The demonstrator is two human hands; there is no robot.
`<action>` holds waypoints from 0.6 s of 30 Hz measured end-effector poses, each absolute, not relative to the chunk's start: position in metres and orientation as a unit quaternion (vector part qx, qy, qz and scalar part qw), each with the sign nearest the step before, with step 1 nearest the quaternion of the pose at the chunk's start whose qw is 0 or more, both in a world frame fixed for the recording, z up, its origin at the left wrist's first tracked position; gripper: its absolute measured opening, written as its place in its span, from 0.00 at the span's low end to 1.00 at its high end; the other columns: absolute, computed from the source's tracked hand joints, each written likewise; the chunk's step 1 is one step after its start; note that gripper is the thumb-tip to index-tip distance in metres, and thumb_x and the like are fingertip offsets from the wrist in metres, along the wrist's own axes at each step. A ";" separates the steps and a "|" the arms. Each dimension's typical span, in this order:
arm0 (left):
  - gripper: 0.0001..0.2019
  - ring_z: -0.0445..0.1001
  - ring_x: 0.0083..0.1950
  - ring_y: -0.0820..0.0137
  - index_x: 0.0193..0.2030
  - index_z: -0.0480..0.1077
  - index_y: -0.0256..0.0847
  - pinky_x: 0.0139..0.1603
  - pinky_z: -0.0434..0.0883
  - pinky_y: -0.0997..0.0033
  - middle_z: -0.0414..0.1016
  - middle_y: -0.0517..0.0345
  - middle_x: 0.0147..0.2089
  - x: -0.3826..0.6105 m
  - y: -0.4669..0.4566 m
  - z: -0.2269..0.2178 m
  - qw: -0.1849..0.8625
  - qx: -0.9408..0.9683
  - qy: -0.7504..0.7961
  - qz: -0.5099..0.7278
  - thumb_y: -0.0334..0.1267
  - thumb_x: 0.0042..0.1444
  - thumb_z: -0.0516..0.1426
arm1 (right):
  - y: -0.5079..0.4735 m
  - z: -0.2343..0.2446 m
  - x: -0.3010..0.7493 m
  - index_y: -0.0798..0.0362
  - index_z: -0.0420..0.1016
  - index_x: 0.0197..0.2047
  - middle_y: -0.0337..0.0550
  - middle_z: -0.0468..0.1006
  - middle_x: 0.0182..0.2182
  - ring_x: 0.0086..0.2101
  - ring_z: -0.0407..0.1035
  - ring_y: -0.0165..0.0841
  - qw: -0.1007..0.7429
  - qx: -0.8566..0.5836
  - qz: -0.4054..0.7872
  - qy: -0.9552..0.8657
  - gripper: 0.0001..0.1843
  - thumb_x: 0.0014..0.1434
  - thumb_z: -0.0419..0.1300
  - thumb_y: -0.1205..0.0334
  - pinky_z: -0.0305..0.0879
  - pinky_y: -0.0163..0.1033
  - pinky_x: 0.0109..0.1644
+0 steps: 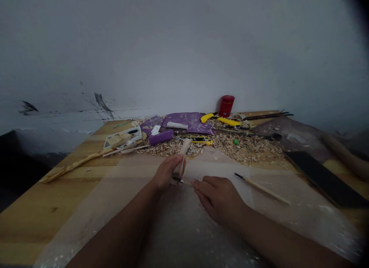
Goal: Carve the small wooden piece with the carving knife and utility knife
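My left hand (170,170) is closed around a pale carved wooden piece (185,147), which stands up at a slant above the fingers. Its lower end has a dark patch close to my left fingers. My right hand (217,195) pinches a thin brush-like tool (188,182) with a pale handle. The tool's dark tip points left and meets or nearly meets the lower end of the wooden piece; contact is too blurred to be sure. To the right, a similar slim stick with a black tip (265,191) lies on the clear plastic sheet (109,214).
Wood shavings (253,148) cover the table's back, with yellow cutters (228,122), a purple cylinder (160,137) and a purple sheet (198,122) among them. A red canister (226,105) stands by the wall. Left are a white tray (140,134) and a long stick (75,166); right, a black slab (328,179).
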State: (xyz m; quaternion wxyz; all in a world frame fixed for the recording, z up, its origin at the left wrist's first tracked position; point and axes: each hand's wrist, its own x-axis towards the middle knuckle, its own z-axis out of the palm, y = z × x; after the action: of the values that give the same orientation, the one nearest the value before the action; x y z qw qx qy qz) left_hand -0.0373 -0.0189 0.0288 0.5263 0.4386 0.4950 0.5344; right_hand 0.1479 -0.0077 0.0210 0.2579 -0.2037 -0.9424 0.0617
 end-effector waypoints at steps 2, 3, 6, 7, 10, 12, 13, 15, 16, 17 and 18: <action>0.19 0.57 0.12 0.78 0.21 0.65 0.37 0.12 0.53 0.78 0.61 0.63 0.13 -0.037 -0.018 0.029 0.517 0.427 0.496 0.551 0.51 0.51 0.50 | -0.010 0.020 0.145 0.55 0.69 0.40 0.40 0.69 0.25 0.26 0.62 0.30 0.284 -0.206 0.044 -0.935 0.10 0.58 0.49 0.68 0.54 0.34 0.29; 0.19 0.56 0.11 0.78 0.22 0.64 0.37 0.11 0.52 0.78 0.60 0.64 0.13 -0.036 -0.018 0.029 0.512 0.422 0.499 0.558 0.52 0.51 0.50 | -0.011 0.020 0.144 0.55 0.69 0.40 0.40 0.69 0.25 0.25 0.62 0.30 0.301 -0.208 0.032 -0.930 0.10 0.59 0.48 0.68 0.54 0.34 0.29; 0.19 0.55 0.10 0.78 0.23 0.63 0.38 0.09 0.53 0.79 0.59 0.65 0.12 -0.033 -0.018 0.031 0.494 0.395 0.504 0.589 0.53 0.51 0.49 | -0.014 0.019 0.140 0.56 0.70 0.40 0.41 0.69 0.23 0.24 0.62 0.30 0.342 -0.210 0.000 -0.916 0.11 0.59 0.48 0.69 0.54 0.34 0.28; 0.19 0.55 0.10 0.78 0.23 0.62 0.39 0.09 0.53 0.79 0.59 0.65 0.12 -0.032 -0.018 0.032 0.488 0.386 0.502 0.601 0.54 0.51 0.49 | -0.015 0.019 0.139 0.57 0.70 0.40 0.41 0.69 0.23 0.24 0.61 0.30 0.349 -0.209 -0.006 -0.914 0.11 0.59 0.47 0.69 0.54 0.34 0.28; 0.20 0.55 0.11 0.78 0.22 0.62 0.38 0.10 0.54 0.79 0.60 0.64 0.12 -0.029 -0.020 0.034 0.469 0.376 0.489 0.632 0.54 0.51 0.48 | -0.016 0.019 0.138 0.57 0.70 0.40 0.42 0.69 0.24 0.25 0.62 0.30 0.359 -0.207 -0.007 -0.910 0.11 0.59 0.48 0.69 0.55 0.35 0.28; 0.20 0.56 0.12 0.78 0.22 0.62 0.38 0.11 0.55 0.79 0.60 0.64 0.12 -0.028 -0.021 0.035 0.448 0.371 0.488 0.651 0.54 0.52 0.48 | -0.017 0.019 0.138 0.57 0.70 0.40 0.42 0.69 0.24 0.25 0.62 0.30 0.370 -0.204 -0.007 -0.906 0.11 0.59 0.48 0.69 0.56 0.35 0.28; 0.20 0.57 0.12 0.78 0.22 0.62 0.38 0.12 0.56 0.79 0.61 0.64 0.12 -0.027 -0.021 0.034 0.434 0.365 0.489 0.662 0.53 0.52 0.48 | -0.017 0.020 0.138 0.58 0.70 0.40 0.42 0.69 0.24 0.25 0.62 0.30 0.377 -0.203 -0.008 -0.904 0.10 0.59 0.49 0.69 0.56 0.35 0.28; 0.18 0.59 0.13 0.78 0.23 0.63 0.38 0.14 0.57 0.80 0.62 0.64 0.14 -0.027 -0.022 0.034 0.408 0.354 0.490 0.684 0.51 0.53 0.49 | -0.016 0.021 0.137 0.58 0.70 0.40 0.42 0.69 0.23 0.24 0.61 0.30 0.383 -0.203 -0.012 -0.901 0.10 0.59 0.49 0.68 0.56 0.35 0.27; 0.18 0.60 0.14 0.78 0.24 0.63 0.38 0.14 0.57 0.80 0.63 0.63 0.14 -0.027 -0.022 0.033 0.398 0.348 0.488 0.694 0.51 0.53 0.49 | -0.016 0.022 0.136 0.58 0.70 0.41 0.42 0.69 0.23 0.23 0.61 0.30 0.383 -0.204 -0.013 -0.901 0.10 0.59 0.49 0.68 0.56 0.35 0.27; 0.18 0.60 0.14 0.78 0.24 0.63 0.38 0.15 0.57 0.80 0.63 0.63 0.14 -0.026 -0.022 0.033 0.390 0.339 0.486 0.705 0.51 0.53 0.49 | -0.016 0.022 0.136 0.58 0.70 0.41 0.42 0.69 0.23 0.23 0.61 0.30 0.385 -0.206 -0.014 -0.900 0.11 0.60 0.49 0.68 0.55 0.35 0.27; 0.17 0.61 0.14 0.77 0.25 0.63 0.38 0.15 0.57 0.79 0.63 0.63 0.14 -0.025 -0.022 0.033 0.385 0.326 0.484 0.715 0.51 0.53 0.49 | -0.016 0.022 0.135 0.57 0.70 0.42 0.42 0.69 0.23 0.23 0.61 0.30 0.387 -0.206 -0.015 -0.899 0.11 0.60 0.48 0.69 0.55 0.35 0.26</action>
State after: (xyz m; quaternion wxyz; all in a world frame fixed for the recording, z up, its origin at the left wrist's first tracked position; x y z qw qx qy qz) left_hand -0.0253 -0.0216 0.0334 0.3853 0.3263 0.4837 0.7150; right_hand 0.1348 -0.0164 0.0222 0.3873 -0.2057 -0.8986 -0.0152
